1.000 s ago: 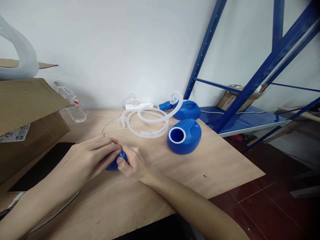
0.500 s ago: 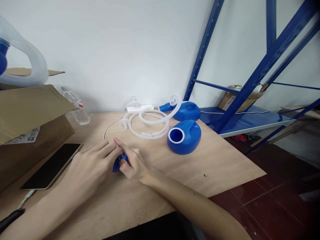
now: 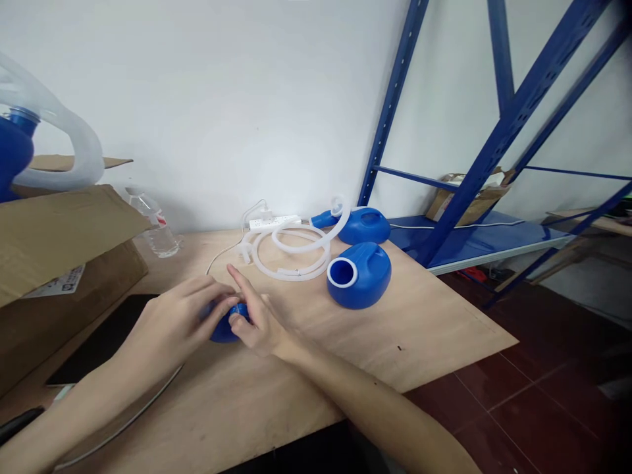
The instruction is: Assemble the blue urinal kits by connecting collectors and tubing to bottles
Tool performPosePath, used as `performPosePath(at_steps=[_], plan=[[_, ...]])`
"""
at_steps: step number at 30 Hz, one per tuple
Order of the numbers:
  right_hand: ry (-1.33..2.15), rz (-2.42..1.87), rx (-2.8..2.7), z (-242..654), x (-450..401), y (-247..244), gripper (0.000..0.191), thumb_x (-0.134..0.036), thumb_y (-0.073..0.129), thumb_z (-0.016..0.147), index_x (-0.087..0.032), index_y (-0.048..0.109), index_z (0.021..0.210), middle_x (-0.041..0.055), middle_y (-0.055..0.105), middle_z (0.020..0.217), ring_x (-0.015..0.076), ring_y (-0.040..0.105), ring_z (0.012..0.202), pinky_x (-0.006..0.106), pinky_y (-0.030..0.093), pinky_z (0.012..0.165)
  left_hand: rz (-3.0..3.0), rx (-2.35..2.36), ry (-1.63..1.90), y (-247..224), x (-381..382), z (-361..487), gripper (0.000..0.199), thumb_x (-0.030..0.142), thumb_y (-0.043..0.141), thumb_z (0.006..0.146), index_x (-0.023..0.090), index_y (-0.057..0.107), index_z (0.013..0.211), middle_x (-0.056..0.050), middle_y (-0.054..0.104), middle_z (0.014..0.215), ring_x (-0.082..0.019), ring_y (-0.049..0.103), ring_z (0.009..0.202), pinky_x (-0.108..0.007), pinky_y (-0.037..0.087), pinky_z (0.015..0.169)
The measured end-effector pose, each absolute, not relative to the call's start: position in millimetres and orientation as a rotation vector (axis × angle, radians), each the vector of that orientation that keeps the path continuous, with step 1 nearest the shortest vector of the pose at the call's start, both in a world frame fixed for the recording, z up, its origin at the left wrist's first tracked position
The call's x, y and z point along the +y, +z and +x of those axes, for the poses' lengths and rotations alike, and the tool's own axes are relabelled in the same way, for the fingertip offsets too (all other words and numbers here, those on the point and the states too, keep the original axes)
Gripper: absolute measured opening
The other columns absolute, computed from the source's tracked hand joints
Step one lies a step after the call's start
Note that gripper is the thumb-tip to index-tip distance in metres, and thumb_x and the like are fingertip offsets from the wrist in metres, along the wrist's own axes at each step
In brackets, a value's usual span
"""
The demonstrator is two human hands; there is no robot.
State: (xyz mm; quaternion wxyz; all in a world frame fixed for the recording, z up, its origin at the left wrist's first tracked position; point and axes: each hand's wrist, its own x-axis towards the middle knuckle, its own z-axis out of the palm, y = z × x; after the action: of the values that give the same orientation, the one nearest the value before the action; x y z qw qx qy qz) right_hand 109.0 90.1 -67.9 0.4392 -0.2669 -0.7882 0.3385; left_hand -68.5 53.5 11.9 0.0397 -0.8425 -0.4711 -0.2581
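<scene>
A small blue part (image 3: 224,331) is held low over the wooden table (image 3: 306,368), mostly hidden by fingers. My left hand (image 3: 185,313) wraps round its left side. At its right, my right hand (image 3: 257,322) grips it between thumb and fingers, the index finger pointing up. To the right sits a blue container (image 3: 366,276) with a white-rimmed mouth facing left. Behind it lies a second blue container (image 3: 368,226) with a blue neck. A clear tube (image 3: 291,273) is coiled on the table beside them.
At the left are an open cardboard box (image 3: 74,263), a blue container with a clear tube above it, a black phone (image 3: 106,339) and a plastic bottle (image 3: 160,230). A power strip (image 3: 274,222) lies by the wall. Blue shelving (image 3: 474,243) stands at the right.
The view has shifted slightly. More of the blue part's lower left now shows as the fingers have changed position on it. A cable has come into view below my left forearm.
</scene>
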Motion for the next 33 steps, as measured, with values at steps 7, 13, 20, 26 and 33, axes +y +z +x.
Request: performPosePath(at_steps=[7,13,20,26,33], plan=[[1.032,-0.746,-1.363,120.7,117.9,-79.1,0.056,-0.03,0.046,0.092,-0.022,0.052,0.147,0.0071,0.065,0.142,0.0242,0.064,0.123,0.037,0.054,0.103,-2.639,-1.987,-1.571,-6.6,87.4,-70.3,0.062,0.069,0.041,0.101,0.026,0.059,0.143,-0.011,0.063,0.15,-0.036,0.06,0.136,-0.058,0.043,0.12],[1.115,-0.747,-1.253,114.9,114.4,-85.8,0.032,-0.035,0.047,0.098,-0.027,0.047,0.129,-0.0002,0.069,0.097,0.0179,0.066,0.088,0.031,0.055,0.084,-2.745,-1.999,-1.655,-41.7,88.8,-59.3,0.092,0.065,0.069,0.089,0.033,0.026,0.164,-0.014,0.05,0.162,-0.038,0.062,0.135,-0.047,0.065,0.094],[1.088,-0.727,-1.347,112.3,110.6,-86.3,0.029,-0.043,0.051,0.102,-0.026,0.05,0.126,0.003,0.072,0.109,0.0175,0.068,0.097,0.033,0.054,0.092,-2.624,-1.973,-1.792,-61.3,87.8,-65.2,0.092,0.058,0.075,0.086,0.033,0.028,0.161,-0.016,0.061,0.147,-0.035,0.072,0.119,-0.043,0.068,0.082],[0.993,-0.696,-1.543,117.2,115.9,-84.2,0.041,-0.04,0.063,0.096,-0.028,0.061,0.136,0.0064,0.065,0.142,0.0226,0.062,0.13,0.038,0.051,0.107,-2.405,-1.851,-1.926,-63.0,88.8,-73.6,0.08,0.053,0.083,0.079,0.031,0.044,0.145,-0.012,0.063,0.141,-0.03,0.074,0.109,-0.047,0.068,0.084],[0.988,-0.728,-1.514,116.0,117.2,-82.6,0.031,-0.045,0.071,0.09,-0.025,0.071,0.113,0.0056,0.069,0.12,0.0219,0.066,0.115,0.035,0.053,0.099,-2.444,-1.73,-1.869,-64.9,83.6,-74.8,0.071,0.05,0.083,0.079,0.033,0.049,0.139,-0.009,0.063,0.14,-0.03,0.076,0.106,-0.047,0.07,0.083]])
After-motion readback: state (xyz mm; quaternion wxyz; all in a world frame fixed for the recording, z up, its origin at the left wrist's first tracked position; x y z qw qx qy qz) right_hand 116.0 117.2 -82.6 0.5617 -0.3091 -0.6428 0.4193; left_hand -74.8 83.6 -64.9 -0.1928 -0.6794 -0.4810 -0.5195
